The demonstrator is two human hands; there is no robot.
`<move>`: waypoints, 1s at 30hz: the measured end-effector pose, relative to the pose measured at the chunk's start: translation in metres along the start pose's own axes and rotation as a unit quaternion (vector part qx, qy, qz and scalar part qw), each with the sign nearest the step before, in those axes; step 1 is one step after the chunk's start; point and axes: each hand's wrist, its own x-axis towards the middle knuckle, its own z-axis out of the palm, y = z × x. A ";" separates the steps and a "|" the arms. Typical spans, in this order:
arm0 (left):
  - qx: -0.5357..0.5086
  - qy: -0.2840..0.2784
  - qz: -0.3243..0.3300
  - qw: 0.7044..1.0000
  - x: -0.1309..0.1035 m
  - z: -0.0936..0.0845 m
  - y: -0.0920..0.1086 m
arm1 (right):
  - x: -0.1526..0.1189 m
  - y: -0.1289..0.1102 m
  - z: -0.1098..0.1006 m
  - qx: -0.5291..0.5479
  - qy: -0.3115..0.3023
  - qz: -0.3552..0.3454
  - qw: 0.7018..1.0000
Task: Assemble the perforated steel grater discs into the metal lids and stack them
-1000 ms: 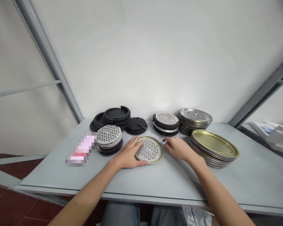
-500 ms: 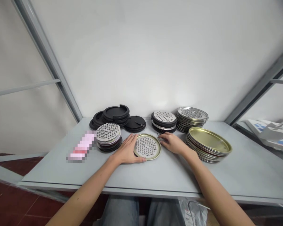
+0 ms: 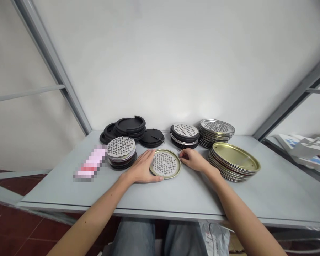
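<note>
Wide left grip (image 3: 142, 168) is bracing a probably light, stiff plate (image 3: 166, 163), best rim-held; right grip (image 3: 192, 159) is hiding any hold

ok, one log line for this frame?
left hand: at left rim of gold-rimmed perforated disc | right hand: by its right edge, contact unclear | gold tray stack: to the right

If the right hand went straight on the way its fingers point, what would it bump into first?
Probably the rim of the gold-rimmed disc. The right hand is so close that I can't tell whether they already touch.
</note>
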 end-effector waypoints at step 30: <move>-0.026 -0.022 -0.011 0.999 -0.002 -0.001 0.002 | -0.006 0.010 -0.014 0.031 -0.030 0.005 0.999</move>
